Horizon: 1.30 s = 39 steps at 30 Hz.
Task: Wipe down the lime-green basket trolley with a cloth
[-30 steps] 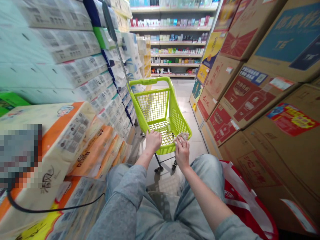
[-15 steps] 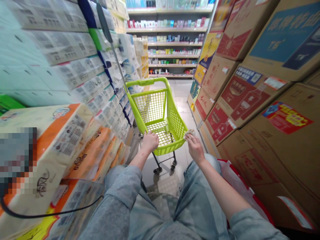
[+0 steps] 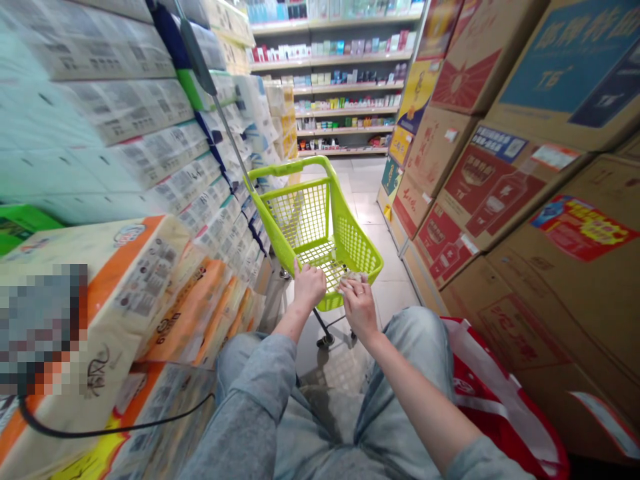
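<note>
A lime-green plastic shopping cart point(image 3: 357, 230) with lattice sides stands on the floor in front of my knees, its handle at the far end. My left hand point(image 3: 309, 285) is closed over the near left corner of the basket rim. In my right hand point(image 3: 359, 308) is a crumpled pale cloth point(image 3: 351, 280), pressed against the near rim to the right of my left hand. The fingers hide part of the cloth and of the rim. A grey pole point(image 3: 233, 137) rises from the cart's far left corner.
Stacked tissue packs point(image 3: 165, 263) line the left side, with a black cable point(image 3: 125, 427) across them. Cardboard cartons point(image 3: 500, 187) wall the right. A red bag point(image 3: 505, 400) lies beside my right knee. Stocked shelves point(image 3: 335, 87) stand at the aisle's end, beyond a tiled floor point(image 3: 367, 207).
My right hand has moved left with the cloth, from the basket's right corner along the near rim toward my left hand. The cart has turned slightly. My left hand keeps its hold.
</note>
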### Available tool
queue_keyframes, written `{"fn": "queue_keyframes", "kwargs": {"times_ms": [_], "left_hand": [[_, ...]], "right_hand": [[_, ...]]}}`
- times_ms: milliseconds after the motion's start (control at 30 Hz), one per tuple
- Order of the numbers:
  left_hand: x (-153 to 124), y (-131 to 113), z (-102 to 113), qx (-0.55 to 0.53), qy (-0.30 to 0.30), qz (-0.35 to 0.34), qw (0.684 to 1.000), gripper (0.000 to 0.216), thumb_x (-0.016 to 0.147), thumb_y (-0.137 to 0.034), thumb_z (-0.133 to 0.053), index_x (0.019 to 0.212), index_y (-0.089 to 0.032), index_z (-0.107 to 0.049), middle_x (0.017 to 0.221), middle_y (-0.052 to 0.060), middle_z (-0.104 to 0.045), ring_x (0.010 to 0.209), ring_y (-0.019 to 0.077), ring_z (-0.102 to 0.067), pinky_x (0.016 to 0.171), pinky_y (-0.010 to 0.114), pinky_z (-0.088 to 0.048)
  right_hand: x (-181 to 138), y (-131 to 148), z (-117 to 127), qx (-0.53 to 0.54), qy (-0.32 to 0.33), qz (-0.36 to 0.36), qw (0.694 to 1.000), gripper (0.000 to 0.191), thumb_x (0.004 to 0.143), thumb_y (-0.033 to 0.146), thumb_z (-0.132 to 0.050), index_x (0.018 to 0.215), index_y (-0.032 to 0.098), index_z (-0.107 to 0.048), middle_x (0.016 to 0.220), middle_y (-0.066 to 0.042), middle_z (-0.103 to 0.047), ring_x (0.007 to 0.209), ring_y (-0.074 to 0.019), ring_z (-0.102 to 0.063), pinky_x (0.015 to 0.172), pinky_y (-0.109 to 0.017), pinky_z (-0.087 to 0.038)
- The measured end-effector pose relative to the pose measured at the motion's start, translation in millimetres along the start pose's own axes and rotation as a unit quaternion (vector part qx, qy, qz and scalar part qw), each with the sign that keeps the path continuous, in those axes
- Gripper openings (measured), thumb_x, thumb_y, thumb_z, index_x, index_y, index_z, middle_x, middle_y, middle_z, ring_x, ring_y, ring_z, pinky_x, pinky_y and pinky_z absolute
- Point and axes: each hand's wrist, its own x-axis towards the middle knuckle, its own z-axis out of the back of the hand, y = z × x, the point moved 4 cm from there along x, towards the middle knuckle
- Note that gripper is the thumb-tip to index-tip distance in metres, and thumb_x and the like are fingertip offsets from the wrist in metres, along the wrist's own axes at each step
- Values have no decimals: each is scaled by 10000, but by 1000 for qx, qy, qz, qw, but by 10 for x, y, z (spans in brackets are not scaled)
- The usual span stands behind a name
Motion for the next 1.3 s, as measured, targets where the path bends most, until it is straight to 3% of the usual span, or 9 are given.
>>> {"fn": "queue_keyframes", "kwargs": {"times_ms": [100, 267, 400, 500, 767, 867, 1000, 1167, 1300], "left_hand": [[-9, 2, -1, -6, 1, 1, 1000, 326, 902, -258, -362, 759, -183, -645, 778, 79, -662, 901, 244, -547, 1106, 537, -129], [-24, -13, 28, -18, 7, 10, 1000, 339, 899, -246, -359, 730, -193, -647, 767, 74, -665, 894, 241, -539, 1109, 528, -128], [-18, -58, 49, -45, 10, 19, 999, 344, 898, -250, -359, 732, -188, -653, 795, 83, -677, 903, 243, -535, 1107, 530, -125], [-10, -84, 49, -34, 9, 32, 999, 348, 902, -255, -354, 738, -191, -654, 792, 81, -681, 901, 245, -536, 1104, 522, -134], [-8, -129, 47, -19, -13, 66, 998, 370, 918, -244, -311, 754, -180, -637, 781, 83, -684, 876, 236, -553, 1078, 500, -188], [-19, -128, 53, -22, -12, 61, 998, 353, 915, -253, -327, 741, -186, -627, 770, 74, -682, 879, 231, -554, 1075, 495, -192], [-29, -108, 54, -31, -13, 51, 998, 333, 905, -262, -349, 719, -192, -616, 771, 73, -682, 879, 231, -553, 1077, 493, -197], [-19, -106, 37, -46, -8, 55, 997, 330, 902, -260, -346, 712, -203, -609, 770, 71, -677, 877, 233, -549, 1089, 503, -173], [5, -159, 41, -34, -12, 59, 998, 347, 908, -259, -336, 716, -204, -620, 773, 69, -683, 873, 235, -548, 1091, 505, -174]], "right_hand": [[66, -35, 37, 20, 11, 6, 1000, 245, 878, 199, -486, 1039, 237, -668, 1107, -61, -623, 1023, -217, -505, 956, -414, -402], [300, -569, 249, 64, -116, -124, 983, 272, 904, 235, -394, 1032, 170, -625, 1205, -131, -523, 1171, -220, -466, 998, -408, -396], [357, -769, 129, 19, -34, -99, 994, 226, 888, 217, -387, 961, 166, -594, 1213, -134, -536, 1243, -227, -411, 1072, -461, -316], [263, -714, 23, -14, 9, -74, 997, 206, 900, 243, -391, 967, 171, -572, 1240, -127, -539, 1286, -236, -362, 1113, -530, -208], [-57, -49, -202, 52, -36, -46, 997, 202, 941, 236, -345, 1017, 196, -528, 1211, -105, -565, 1253, -204, -408, 1112, -516, -234], [-73, -2, -249, 31, -6, 1, 1000, 213, 925, 224, -403, 1093, 208, -532, 1192, -86, -585, 1192, -212, -464, 1116, -524, -219], [46, -342, -120, -19, 65, 58, 996, 311, 899, 204, -462, 1191, 275, -542, 1145, -49, -624, 1061, -208, -542, 1134, -534, -164], [293, -1015, 181, -70, 26, 3, 997, 273, 900, 189, -440, 1112, 252, -600, 1136, -56, -635, 1152, -238, -491, 1129, -570, -132], [342, -1169, 157, -17, 3, -26, 1000, 290, 925, 215, -372, 1105, 223, -600, 1188, -75, -604, 1255, -227, -417, 1113, -527, -244]]}}
